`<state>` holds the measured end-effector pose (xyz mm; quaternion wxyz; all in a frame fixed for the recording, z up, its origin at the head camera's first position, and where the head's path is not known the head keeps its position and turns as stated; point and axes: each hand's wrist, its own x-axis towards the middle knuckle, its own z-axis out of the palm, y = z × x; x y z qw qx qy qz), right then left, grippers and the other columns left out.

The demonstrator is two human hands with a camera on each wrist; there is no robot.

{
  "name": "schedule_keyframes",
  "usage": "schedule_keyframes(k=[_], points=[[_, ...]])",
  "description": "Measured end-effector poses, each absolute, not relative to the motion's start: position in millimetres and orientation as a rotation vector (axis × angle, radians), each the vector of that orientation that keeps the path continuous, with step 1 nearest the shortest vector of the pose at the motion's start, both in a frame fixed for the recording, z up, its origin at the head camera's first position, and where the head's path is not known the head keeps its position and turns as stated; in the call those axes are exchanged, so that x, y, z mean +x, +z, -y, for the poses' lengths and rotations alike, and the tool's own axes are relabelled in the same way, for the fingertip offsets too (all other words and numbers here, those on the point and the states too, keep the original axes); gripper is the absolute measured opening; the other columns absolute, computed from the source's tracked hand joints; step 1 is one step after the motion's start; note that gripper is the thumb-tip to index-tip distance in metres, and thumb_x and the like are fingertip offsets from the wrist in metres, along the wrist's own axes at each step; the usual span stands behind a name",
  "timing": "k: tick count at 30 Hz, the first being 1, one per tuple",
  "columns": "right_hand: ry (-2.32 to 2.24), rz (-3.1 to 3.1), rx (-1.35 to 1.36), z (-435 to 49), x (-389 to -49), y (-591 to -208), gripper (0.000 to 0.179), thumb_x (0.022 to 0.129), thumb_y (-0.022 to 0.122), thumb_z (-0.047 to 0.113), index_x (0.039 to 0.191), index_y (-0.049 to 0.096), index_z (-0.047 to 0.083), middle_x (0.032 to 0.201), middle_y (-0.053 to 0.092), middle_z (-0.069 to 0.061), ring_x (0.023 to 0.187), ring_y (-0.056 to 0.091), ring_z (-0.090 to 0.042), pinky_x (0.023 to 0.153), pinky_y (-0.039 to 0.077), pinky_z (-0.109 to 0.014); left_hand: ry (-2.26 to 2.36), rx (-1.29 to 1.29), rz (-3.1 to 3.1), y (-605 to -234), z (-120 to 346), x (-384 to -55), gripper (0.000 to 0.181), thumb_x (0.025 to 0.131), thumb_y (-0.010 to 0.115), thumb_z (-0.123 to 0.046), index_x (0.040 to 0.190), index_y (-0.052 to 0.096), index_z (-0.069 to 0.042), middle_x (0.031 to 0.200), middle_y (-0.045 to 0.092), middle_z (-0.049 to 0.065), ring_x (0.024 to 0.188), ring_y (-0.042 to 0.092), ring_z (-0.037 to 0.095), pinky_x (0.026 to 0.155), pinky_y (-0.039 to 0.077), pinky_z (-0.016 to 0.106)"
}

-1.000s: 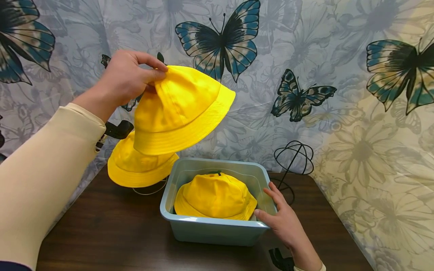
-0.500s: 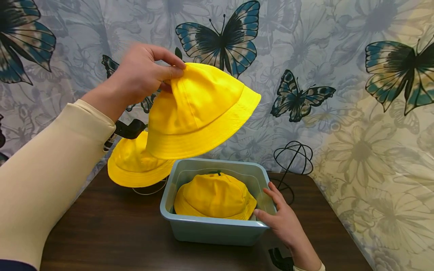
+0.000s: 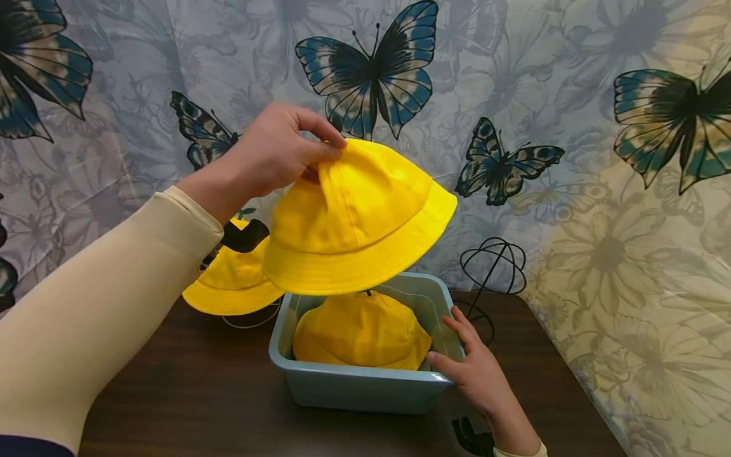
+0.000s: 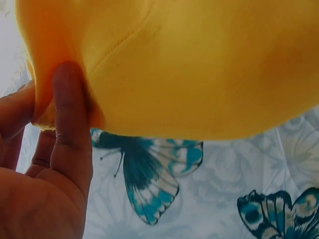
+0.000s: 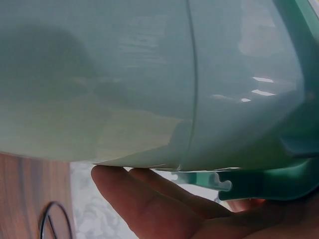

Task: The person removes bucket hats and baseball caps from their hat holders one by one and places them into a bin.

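Note:
My left hand (image 3: 280,152) pinches a yellow bucket hat (image 3: 360,222) by its crown, holding it tilted over a pale blue plastic bin (image 3: 365,390). Up close in the left wrist view, the thumb and fingers (image 4: 70,109) fold the cloth of the hat between them. A second yellow hat (image 3: 360,336) lies inside the bin, its top partly behind the raised brim. At the bin's right side, my right hand (image 3: 480,374) grips the rim with the thumb over the edge. The right wrist view has its fingers (image 5: 144,199) lying along the bin's outer wall.
A third yellow hat (image 3: 234,285) with a small green leaf on top sits on a wire stand at the left. Behind the bin on the right stands a bare black wire hat stand (image 3: 493,266). A butterfly-print cloth (image 3: 400,63) hangs behind the dark wooden table (image 3: 200,393).
My left hand has carried the hat to the right and then down, from beside the left stand to above the bin. My right hand and the bin have stayed put.

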<state>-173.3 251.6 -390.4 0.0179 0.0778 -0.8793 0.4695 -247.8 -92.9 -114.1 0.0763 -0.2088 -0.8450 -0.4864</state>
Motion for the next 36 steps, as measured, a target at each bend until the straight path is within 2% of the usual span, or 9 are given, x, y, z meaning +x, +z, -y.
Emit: schedule_keyframes(k=[16,21,32,36], points=[[1.471,2.733,0.212,-251,-174,-391,0.077,0.092,0.072,0.037,0.152,0.037,0.004,0.166,0.008,-0.005,0.146,0.014,-0.042,0.104,0.026,-0.07,-1.263,-0.641,2.704,-156,69,-254,0.016,0.095,0.069,-0.011,0.108,0.078,-0.015,0.123,0.055,0.004,0.084,0.064,0.024,0.072,0.057,0.03],[1.464,2.735,0.203,-250,-173,-390,0.077,0.092,0.072,0.038,0.152,0.038,0.003,0.166,0.009,-0.006,0.145,0.015,-0.043,0.104,0.028,-0.069,-1.23,-0.637,2.73,-169,63,-257,0.015,0.095,0.07,-0.012,0.106,0.079,-0.016,0.125,0.057,0.004,0.083,0.064,0.023,0.07,0.057,0.028],[1.457,2.738,0.196,-250,-174,-391,0.076,0.092,0.072,0.038,0.151,0.039,0.003,0.166,0.009,-0.005,0.144,0.022,-0.042,0.101,0.037,-0.063,-1.252,-0.717,2.768,-199,53,-262,0.013,0.094,0.071,-0.011,0.101,0.08,-0.016,0.117,0.061,0.002,0.086,0.063,0.021,0.068,0.057,0.028],[1.439,2.743,0.203,-251,-175,-392,0.077,0.091,0.072,0.039,0.151,0.039,0.004,0.166,0.009,-0.005,0.144,0.02,-0.043,0.101,0.035,-0.066,-1.276,-0.744,2.794,-208,53,-264,0.012,0.093,0.072,-0.011,0.099,0.08,-0.018,0.114,0.061,0.001,0.083,0.065,0.021,0.067,0.058,0.028]])
